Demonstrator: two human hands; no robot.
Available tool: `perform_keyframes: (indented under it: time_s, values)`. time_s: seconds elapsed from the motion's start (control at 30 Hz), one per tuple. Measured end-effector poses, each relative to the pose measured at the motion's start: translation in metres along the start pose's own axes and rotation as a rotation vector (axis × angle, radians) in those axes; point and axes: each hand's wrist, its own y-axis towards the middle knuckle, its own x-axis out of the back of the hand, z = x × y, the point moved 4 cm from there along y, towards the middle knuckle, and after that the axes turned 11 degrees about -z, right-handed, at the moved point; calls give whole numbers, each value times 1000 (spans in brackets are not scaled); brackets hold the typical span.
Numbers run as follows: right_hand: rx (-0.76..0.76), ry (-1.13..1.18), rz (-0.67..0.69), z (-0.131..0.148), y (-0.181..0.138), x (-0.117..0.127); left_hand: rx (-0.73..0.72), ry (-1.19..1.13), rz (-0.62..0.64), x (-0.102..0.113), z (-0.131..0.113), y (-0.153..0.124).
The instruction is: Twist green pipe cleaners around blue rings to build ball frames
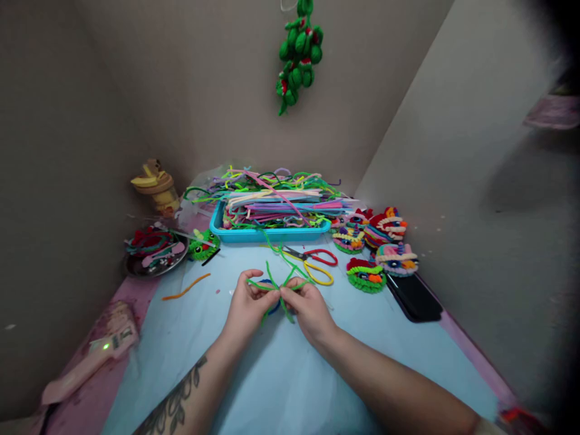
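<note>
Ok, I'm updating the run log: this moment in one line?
left grip: pinching green pipe cleaners; right grip: pinching them too; scissors: on table, beyond grips; tray: piled with more pipe cleaners

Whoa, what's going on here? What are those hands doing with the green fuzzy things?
A person is pinching a bunch of green fuzzy strips between the fingers of the left hand and the right hand, with the ends sticking out like a star. Just past the hands lie scissors with one red and one yellow handle. Behind those is a blue tray heaped with colorful strips. Some fuzzy, colorful figures sit off to the right.
</note>
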Motion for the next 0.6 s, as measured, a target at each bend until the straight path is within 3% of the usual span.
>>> perform_keyframes:
  time_s: [0.13,0.43,0.6]
  values:
    - [54,-15,34,5,0,0,6,-12,-33,4,-2,2]
    - [239,-89,-23,15,0,9,9,-55,-107,8,-11,3]
    - [203,-102,17,14,1,9,11,-35,-149,12,-14,5]
